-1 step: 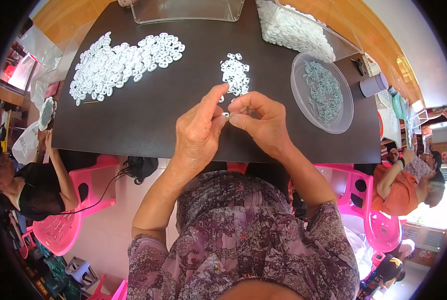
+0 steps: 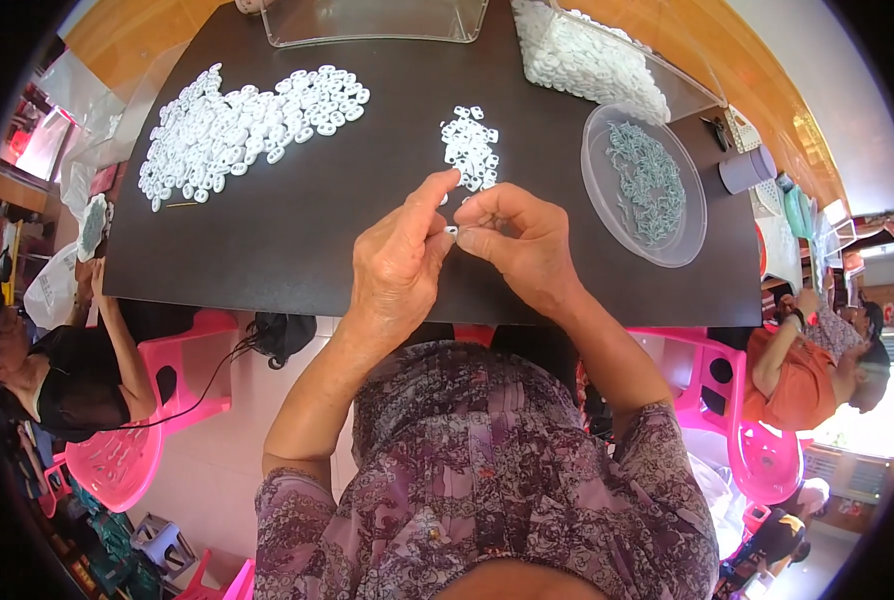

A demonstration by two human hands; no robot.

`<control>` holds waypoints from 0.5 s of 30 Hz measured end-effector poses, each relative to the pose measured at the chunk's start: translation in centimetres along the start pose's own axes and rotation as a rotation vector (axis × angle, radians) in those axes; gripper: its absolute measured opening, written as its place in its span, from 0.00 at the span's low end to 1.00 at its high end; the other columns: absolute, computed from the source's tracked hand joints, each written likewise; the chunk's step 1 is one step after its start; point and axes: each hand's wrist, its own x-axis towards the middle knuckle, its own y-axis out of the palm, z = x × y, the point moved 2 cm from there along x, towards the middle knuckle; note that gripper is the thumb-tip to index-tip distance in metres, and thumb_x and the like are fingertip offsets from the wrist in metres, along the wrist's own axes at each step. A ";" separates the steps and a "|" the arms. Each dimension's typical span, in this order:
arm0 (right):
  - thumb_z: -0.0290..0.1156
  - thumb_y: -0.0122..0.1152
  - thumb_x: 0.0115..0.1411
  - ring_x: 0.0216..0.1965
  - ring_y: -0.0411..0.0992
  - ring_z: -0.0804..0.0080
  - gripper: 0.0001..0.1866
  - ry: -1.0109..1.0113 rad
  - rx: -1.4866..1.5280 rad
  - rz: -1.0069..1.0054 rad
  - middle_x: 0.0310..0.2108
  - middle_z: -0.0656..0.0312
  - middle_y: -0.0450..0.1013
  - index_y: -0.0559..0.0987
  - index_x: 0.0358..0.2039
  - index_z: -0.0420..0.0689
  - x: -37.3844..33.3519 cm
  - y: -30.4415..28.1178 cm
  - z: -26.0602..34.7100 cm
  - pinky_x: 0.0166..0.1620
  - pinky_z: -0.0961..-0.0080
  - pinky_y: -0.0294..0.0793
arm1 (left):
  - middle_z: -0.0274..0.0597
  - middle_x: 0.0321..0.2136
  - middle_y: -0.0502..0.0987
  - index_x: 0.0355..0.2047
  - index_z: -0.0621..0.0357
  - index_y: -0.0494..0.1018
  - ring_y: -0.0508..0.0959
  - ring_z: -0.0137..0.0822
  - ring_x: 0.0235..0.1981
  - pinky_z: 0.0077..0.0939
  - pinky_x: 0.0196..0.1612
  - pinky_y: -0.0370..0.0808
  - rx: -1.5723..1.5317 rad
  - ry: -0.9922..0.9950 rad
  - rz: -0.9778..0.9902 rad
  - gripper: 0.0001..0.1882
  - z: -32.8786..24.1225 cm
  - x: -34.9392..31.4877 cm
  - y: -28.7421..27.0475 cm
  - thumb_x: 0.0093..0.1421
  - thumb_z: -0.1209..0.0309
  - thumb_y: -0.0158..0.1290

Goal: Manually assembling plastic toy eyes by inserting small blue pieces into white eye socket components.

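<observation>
Over the near middle of the dark table, my two hands meet at the fingertips. My left hand (image 2: pixel 395 265) pinches a small white plastic piece (image 2: pixel 452 230) with a dark opening in it. Against that piece, the thumb and index finger of my right hand (image 2: pixel 523 240) are pressed together; whatever they hold is too small to make out. Just beyond my fingers lies a small pile of white plastic pieces (image 2: pixel 470 150) with holes. To the right, a round clear tub lid (image 2: pixel 695 215) holds many small grey-green parts (image 2: pixel 649 185).
A large spread of white oval pieces (image 2: pixel 222 135) covers the table's far left, with a thin yellow stick (image 2: pixel 181 205) beside it. At the far right stand a clear bin (image 2: pixel 702 98) of white pieces and a lavender-lidded container (image 2: pixel 747 171). People sit on both sides.
The white piece has turned slightly between my fingertips. My hands stay in nearly the same place. On the right, a seated person's arm has shifted.
</observation>
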 end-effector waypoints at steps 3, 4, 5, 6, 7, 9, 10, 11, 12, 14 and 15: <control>0.19 0.59 0.50 0.31 0.68 0.84 0.06 0.029 0.028 0.020 0.29 0.67 0.73 0.76 0.31 0.37 0.0 0.3 -0.4 0.36 0.85 0.68 | 0.39 0.20 0.71 0.48 0.58 0.68 0.71 0.29 0.22 0.21 0.28 0.71 -0.052 -0.027 0.028 0.26 0.5 -0.2 0.1 0.46 0.87 0.55; 0.19 0.59 0.51 0.31 0.68 0.84 0.06 0.055 0.077 0.029 0.29 0.67 0.73 0.76 0.31 0.37 0.0 0.4 -0.7 0.35 0.86 0.68 | 0.37 0.21 0.71 0.47 0.59 0.68 0.71 0.27 0.22 0.20 0.28 0.70 -0.148 -0.131 0.033 0.25 0.8 -0.4 0.0 0.47 0.87 0.54; 0.19 0.59 0.51 0.31 0.68 0.84 0.06 0.055 0.077 0.031 0.29 0.67 0.73 0.76 0.31 0.37 0.0 0.6 -0.8 0.35 0.86 0.68 | 0.36 0.21 0.71 0.47 0.60 0.68 0.71 0.25 0.23 0.18 0.28 0.70 -0.244 -0.236 0.037 0.24 1.0 -0.5 0.1 0.49 0.86 0.54; 0.19 0.59 0.51 0.31 0.68 0.84 0.05 0.045 0.123 0.011 0.29 0.67 0.72 0.76 0.31 0.38 0.1 0.7 -0.8 0.36 0.86 0.68 | 0.36 0.21 0.71 0.47 0.60 0.68 0.71 0.25 0.23 0.18 0.28 0.70 -0.243 -0.237 0.035 0.24 1.1 -0.6 0.1 0.49 0.86 0.54; 0.19 0.59 0.52 0.31 0.68 0.85 0.05 0.035 0.169 -0.010 0.28 0.67 0.72 0.76 0.31 0.38 0.2 0.8 -0.9 0.36 0.87 0.68 | 0.35 0.21 0.71 0.47 0.61 0.68 0.70 0.24 0.23 0.17 0.29 0.69 -0.352 -0.309 0.005 0.22 1.3 -0.7 0.0 0.50 0.85 0.54; 0.19 0.58 0.53 0.31 0.68 0.85 0.05 0.006 0.142 0.002 0.29 0.68 0.72 0.76 0.32 0.38 0.4 0.8 -1.2 0.36 0.87 0.68 | 0.33 0.21 0.71 0.47 0.62 0.67 0.70 0.22 0.24 0.16 0.30 0.69 -0.460 -0.380 -0.027 0.21 1.6 -0.8 0.1 0.51 0.84 0.54; 0.19 0.58 0.53 0.31 0.68 0.85 0.05 -0.020 0.115 0.012 0.29 0.68 0.72 0.76 0.32 0.39 0.4 0.8 -1.3 0.36 0.86 0.67 | 0.32 0.21 0.71 0.47 0.63 0.67 0.70 0.21 0.24 0.15 0.31 0.69 -0.444 -0.366 -0.035 0.21 1.7 -0.9 0.1 0.52 0.84 0.54; 0.19 0.58 0.53 0.31 0.68 0.85 0.05 -0.020 0.115 0.014 0.29 0.68 0.72 0.76 0.32 0.39 0.4 0.8 -1.5 0.36 0.86 0.67 | 0.32 0.21 0.71 0.47 0.63 0.67 0.69 0.21 0.25 0.14 0.32 0.68 -0.428 -0.353 -0.044 0.20 1.7 -0.9 0.1 0.52 0.83 0.54; 0.19 0.57 0.54 0.31 0.67 0.85 0.05 -0.049 0.083 0.010 0.29 0.68 0.71 0.75 0.33 0.38 0.3 0.8 -1.6 0.36 0.86 0.67 | 0.32 0.21 0.71 0.47 0.63 0.67 0.69 0.21 0.25 0.14 0.32 0.68 -0.428 -0.354 -0.045 0.20 1.7 -1.0 0.1 0.52 0.83 0.54; 0.19 0.56 0.54 0.32 0.67 0.85 0.05 -0.078 0.051 0.006 0.29 0.69 0.71 0.75 0.33 0.38 0.3 1.0 -1.8 0.36 0.86 0.67 | 0.32 0.22 0.71 0.47 0.62 0.67 0.69 0.21 0.25 0.14 0.32 0.68 -0.406 -0.355 -0.050 0.21 1.7 -1.0 0.1 0.52 0.82 0.55; 0.20 0.56 0.55 0.31 0.66 0.85 0.04 -0.089 0.033 -0.011 0.28 0.69 0.70 0.74 0.32 0.38 0.3 1.1 -1.8 0.35 0.86 0.67 | 0.32 0.22 0.71 0.47 0.62 0.67 0.69 0.21 0.25 0.14 0.32 0.68 -0.407 -0.356 -0.051 0.21 1.7 -1.0 0.2 0.52 0.82 0.55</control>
